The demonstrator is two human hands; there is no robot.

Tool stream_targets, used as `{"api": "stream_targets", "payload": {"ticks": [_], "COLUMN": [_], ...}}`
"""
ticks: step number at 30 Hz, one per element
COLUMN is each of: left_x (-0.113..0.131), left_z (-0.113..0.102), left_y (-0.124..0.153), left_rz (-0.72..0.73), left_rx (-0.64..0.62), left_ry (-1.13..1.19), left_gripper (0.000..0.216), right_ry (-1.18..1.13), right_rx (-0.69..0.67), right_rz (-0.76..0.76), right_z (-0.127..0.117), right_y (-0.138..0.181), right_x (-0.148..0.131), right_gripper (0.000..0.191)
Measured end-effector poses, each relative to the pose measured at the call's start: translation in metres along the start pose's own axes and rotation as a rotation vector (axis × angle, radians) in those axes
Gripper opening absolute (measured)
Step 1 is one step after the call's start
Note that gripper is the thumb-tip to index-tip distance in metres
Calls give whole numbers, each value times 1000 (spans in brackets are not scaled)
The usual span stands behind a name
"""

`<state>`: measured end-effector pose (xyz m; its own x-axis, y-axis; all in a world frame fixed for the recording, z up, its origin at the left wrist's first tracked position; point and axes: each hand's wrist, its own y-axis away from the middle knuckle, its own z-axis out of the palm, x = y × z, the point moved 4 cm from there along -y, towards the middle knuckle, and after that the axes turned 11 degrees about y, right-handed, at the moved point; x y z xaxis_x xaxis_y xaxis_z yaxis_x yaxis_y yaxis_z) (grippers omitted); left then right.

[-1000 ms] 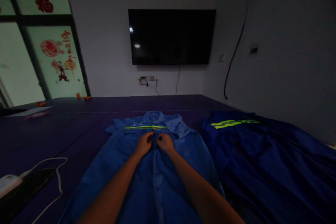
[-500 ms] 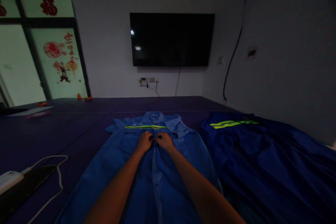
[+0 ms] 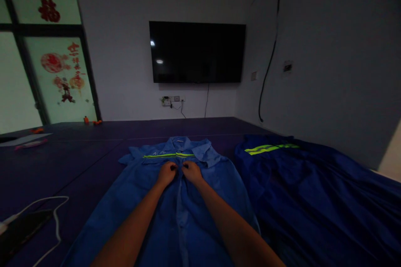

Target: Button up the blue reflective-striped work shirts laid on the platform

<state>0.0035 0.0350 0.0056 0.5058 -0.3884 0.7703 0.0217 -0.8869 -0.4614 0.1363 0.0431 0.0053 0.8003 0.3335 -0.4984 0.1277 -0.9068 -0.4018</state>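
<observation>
A light blue work shirt (image 3: 216, 187) with a yellow reflective stripe lies flat, front up, on a dark purple surface (image 3: 62, 162). My left hand (image 3: 166, 173) and my right hand (image 3: 191, 172) meet at the shirt's front opening just below the stripe. Both have their fingers curled and pinched on the fabric edges there. My forearms stretch over the lower shirt.
A darker blue garment (image 3: 313, 192) with a yellow stripe lies to the right, next to the wall. A white cable (image 3: 46, 204) and a dark flat object (image 3: 21, 229) lie at the near left. A television (image 3: 196, 51) hangs on the far wall.
The view has shifted slightly right and down. My hands stay pinched at the shirt's front opening, with only small finger movement.
</observation>
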Motion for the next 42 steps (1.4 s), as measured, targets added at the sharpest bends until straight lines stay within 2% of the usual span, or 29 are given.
{"api": "stream_targets", "payload": {"ticks": [8, 16, 23, 29, 33, 42], "left_x": [0, 2, 7, 12, 14, 19], "left_z": [-3, -5, -7, -8, -8, -8], "left_y": [-1, 0, 1, 3, 3, 5], "left_rz": [-29, -35, -6, 22, 48, 100], "left_rx": [18, 59, 84, 97, 102, 102], "left_ry": [65, 108, 112, 102, 92, 75], "left_gripper": [9, 12, 14, 12, 13, 14], "right_ry": [-46, -61, -90, -113, -99, -60], "right_rx": [19, 27, 17, 17, 9, -7], "right_rz": [10, 13, -1, -15, -35, -74], "right_z": [-1, -3, -3, -2, 0, 0], "right_y": [0, 0, 1, -2, -2, -1], "right_x": [0, 0, -1, 0, 1, 1], "right_gripper": [24, 22, 21, 31, 24, 23]}}
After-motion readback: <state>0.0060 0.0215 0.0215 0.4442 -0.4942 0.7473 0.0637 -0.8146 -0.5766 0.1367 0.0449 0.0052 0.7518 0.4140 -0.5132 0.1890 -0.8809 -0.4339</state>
